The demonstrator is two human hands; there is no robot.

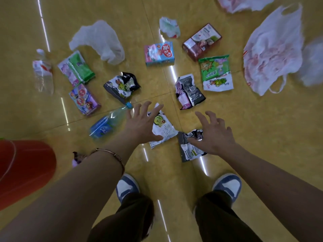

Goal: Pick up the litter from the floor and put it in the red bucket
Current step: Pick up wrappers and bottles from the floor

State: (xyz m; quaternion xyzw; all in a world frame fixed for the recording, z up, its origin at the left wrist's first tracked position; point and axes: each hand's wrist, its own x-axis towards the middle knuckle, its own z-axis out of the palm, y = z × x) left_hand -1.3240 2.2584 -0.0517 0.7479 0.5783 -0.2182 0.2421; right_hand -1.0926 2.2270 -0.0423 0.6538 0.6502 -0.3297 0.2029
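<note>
Spreading wide and slightly hooked, the fingers (146, 107) of the left hand (141, 123) are reaching over a white printed wrapper (165, 131), the thumb lying at its near edge; whether skin is meeting plastic cannot be told. The right hand (215, 135), its fingers (202, 118) likewise splayed and pinching nothing, is hovering over a crumpled dark foil wrapper (190, 151) that is lying just beside the white one. Both hands are carrying nothing, and the open, clawed pose is probably serving to rake up flat, flimsy pieces before closing on them. These two wrappers are lying nearest the person's shoes (127, 186), which is likely why they are being taken first, one per hand. Just left of the left hand, a clear plastic bottle (108, 124) with a blue label is lying on its side. Scattered further out on the yellow floor (253, 128), mostly apart from one another, are lying a black snack bag (122, 86), a grey packet (189, 92), a green packet (215, 72), a blue-and-pink carton (159, 53), a maroon box (201, 41), a purple carton (84, 99), a green-and-purple pack (76, 69), a crumpled paper ball (169, 27), a translucent bag (99, 41), a large white carrier bag (272, 51) and a second, blurred bottle (42, 72). The red bucket (24, 170) is standing at the person's left, near the left forearm and only partly in view, seemingly kept close so each load is needing only a short swing. Its inside is not showing.
</note>
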